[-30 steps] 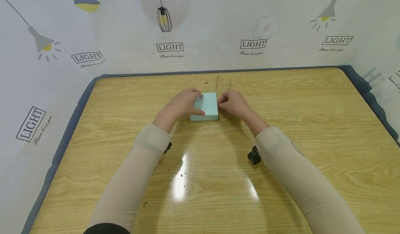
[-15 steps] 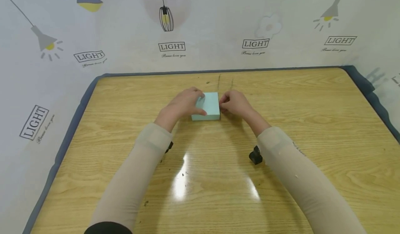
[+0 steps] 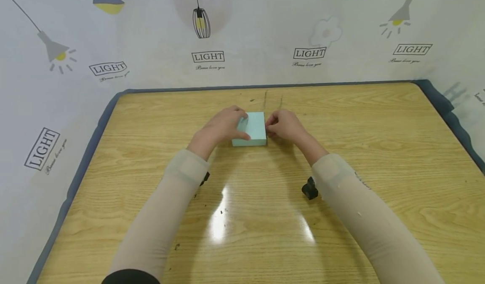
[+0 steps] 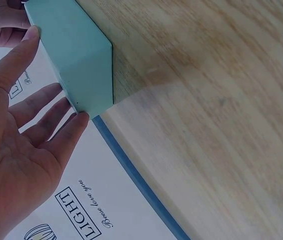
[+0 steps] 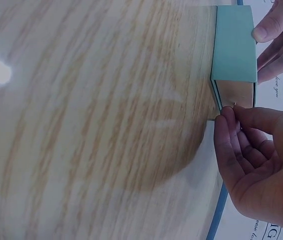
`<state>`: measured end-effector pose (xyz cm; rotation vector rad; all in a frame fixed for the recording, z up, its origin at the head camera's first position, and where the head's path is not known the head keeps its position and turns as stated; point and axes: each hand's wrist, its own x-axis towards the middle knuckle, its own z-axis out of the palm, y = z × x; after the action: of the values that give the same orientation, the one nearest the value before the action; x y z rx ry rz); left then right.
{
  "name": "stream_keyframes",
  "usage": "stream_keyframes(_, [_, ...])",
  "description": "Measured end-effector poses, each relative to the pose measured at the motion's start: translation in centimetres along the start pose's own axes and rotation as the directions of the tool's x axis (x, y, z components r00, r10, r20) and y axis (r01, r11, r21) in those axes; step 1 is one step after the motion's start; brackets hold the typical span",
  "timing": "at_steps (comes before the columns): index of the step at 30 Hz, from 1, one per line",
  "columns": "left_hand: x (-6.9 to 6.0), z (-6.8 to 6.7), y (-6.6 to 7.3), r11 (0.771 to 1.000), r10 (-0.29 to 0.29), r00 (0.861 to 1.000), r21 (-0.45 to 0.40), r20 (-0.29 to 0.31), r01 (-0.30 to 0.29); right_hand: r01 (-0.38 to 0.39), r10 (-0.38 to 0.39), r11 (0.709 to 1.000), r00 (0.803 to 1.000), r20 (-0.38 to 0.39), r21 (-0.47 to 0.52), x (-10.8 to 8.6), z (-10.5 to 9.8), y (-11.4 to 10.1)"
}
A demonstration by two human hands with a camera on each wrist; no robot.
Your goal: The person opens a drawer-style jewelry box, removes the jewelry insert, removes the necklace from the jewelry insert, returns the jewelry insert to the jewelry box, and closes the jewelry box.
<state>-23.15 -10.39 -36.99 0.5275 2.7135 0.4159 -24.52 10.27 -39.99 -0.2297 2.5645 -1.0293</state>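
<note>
A mint-green box [image 3: 254, 128] lies flat on the table, toward its far side. My left hand [image 3: 221, 128] grips it from the left, thumb on the near top edge and fingers at the far side. In the left wrist view those fingertips [image 4: 82, 119] touch the box's edge. The right wrist view shows a green sleeve [image 5: 235, 45] around a tan inner part [image 5: 236, 91] at the right end. There my right hand [image 3: 284, 124] pinches at a tiny pull [image 5: 235, 104], mostly hidden by the thumb and index finger.
The wood-grain table [image 3: 257, 216] has a dark blue edge strip [image 3: 182, 89] along the back and sides. Behind it stands a white wall covering [image 3: 261, 31] printed with lamps. A black wrist camera [image 3: 310, 188] sits under the right sleeve.
The head view has shifted slightly. Both hands keep the same grip, and the box shows no clear movement on the table.
</note>
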Motion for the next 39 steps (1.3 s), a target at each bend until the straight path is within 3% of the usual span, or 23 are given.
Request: stream_keyframes(39, [0.11, 0.02, 0.12, 1.000, -0.013, 1.000, -0.011, 0.007, 0.013, -0.015, 0.014, 0.998, 1.000, 0.024, 0.056, -0.01, -0.12, 0.27])
